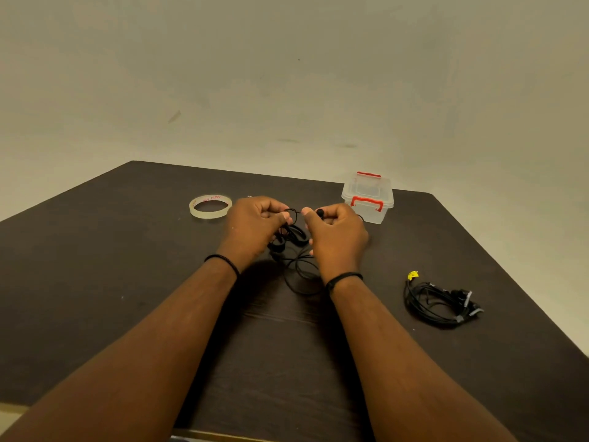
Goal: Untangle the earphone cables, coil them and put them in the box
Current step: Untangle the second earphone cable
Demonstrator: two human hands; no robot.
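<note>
Gripping black earphone cable [294, 232], both hands.

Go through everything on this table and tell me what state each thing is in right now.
Earphone cable: tangled, loops trailing onto the table.
Left hand: pinching the cable.
Right hand: pinching the cable, an earbud at its fingertips.
Box: lid on, red latches down.
Second cable bundle: lying bunched, untouched.
Tape roll: lying flat.
</note>
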